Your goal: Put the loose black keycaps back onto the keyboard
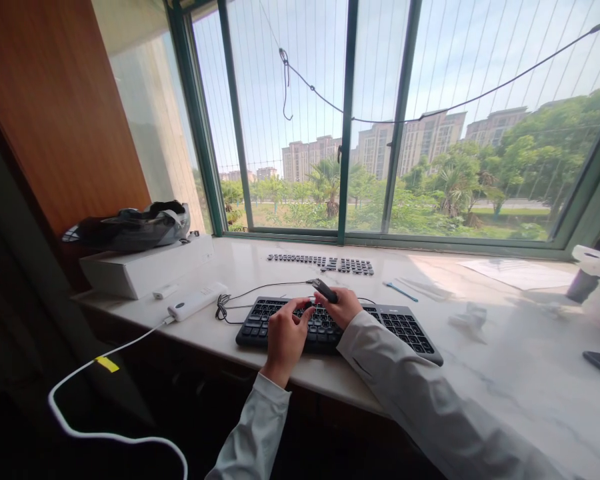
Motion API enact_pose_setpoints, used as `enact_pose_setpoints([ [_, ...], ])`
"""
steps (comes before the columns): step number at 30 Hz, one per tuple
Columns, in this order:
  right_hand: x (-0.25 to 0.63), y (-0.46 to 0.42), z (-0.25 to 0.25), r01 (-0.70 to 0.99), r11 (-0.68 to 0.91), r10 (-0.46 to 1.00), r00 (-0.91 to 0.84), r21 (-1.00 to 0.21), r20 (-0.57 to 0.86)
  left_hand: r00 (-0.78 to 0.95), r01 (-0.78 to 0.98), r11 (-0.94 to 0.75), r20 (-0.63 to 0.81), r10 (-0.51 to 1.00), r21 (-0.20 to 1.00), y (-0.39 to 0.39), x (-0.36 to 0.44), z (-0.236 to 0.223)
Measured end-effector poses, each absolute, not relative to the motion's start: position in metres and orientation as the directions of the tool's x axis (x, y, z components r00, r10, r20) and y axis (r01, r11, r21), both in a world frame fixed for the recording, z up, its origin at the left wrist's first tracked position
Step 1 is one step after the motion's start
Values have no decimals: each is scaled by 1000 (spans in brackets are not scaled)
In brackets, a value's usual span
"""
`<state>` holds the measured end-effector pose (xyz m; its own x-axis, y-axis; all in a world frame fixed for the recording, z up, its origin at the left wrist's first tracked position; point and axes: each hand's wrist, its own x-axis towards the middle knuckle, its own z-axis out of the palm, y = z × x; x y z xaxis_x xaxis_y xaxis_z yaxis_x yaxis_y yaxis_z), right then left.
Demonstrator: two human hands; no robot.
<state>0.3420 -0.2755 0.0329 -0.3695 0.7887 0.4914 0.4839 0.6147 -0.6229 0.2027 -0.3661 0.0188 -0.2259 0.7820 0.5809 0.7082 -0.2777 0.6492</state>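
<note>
A black keyboard point(405, 327) lies near the front edge of the white marble-patterned counter. Many of its key positions on the right side show without caps, while keycaps sit on part of the left side. Over its middle, my left hand point(286, 333) pinches a small dark piece that looks like a keycap point(308, 305). Just beside it, my right hand point(344, 308) is closed around a short black brush-like tool point(325, 291), its tip pointing up and left. The fingertips of both hands nearly meet. Behind the keyboard, removed keycaps point(320, 261) are laid out in rows.
A blue thin tool point(401, 292) and crumpled clear plastic point(470, 317) lie to the right. At left are a white power strip point(197, 301), a coiled black cable point(222, 308) and a white box point(145, 267). Paper point(520, 272) lies beneath the window.
</note>
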Motion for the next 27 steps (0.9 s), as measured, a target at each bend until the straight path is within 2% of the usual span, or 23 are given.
enact_pose_setpoints([
  [3, 351, -272, 39, 616, 557, 820, -303, -557, 485, -223, 765, -248, 606, 763, 594, -368, 205, 25],
  [7, 361, -276, 49, 849, 395, 851, -194, -350, 489, -177, 855, -224, 668, 723, 469, -361, 208, 53],
  [9, 364, -279, 53, 900, 341, 856, -177, -271, 486, -157, 884, -214, 695, 702, 416, -349, 207, 75],
  [13, 363, -283, 55, 924, 330, 866, -215, -194, 451, -175, 925, -121, 688, 704, 359, -298, 200, 123],
  [16, 360, -285, 53, 923, 363, 874, -288, -132, 392, -173, 941, -60, 627, 760, 332, -246, 192, 146],
  [19, 357, -288, 50, 901, 429, 853, -377, -72, 361, -59, 984, -29, 481, 875, 174, -194, 186, 149],
  [27, 352, -289, 46, 849, 528, 797, -488, -17, 357, 54, 998, -62, 224, 973, 27, -110, 171, 94],
])
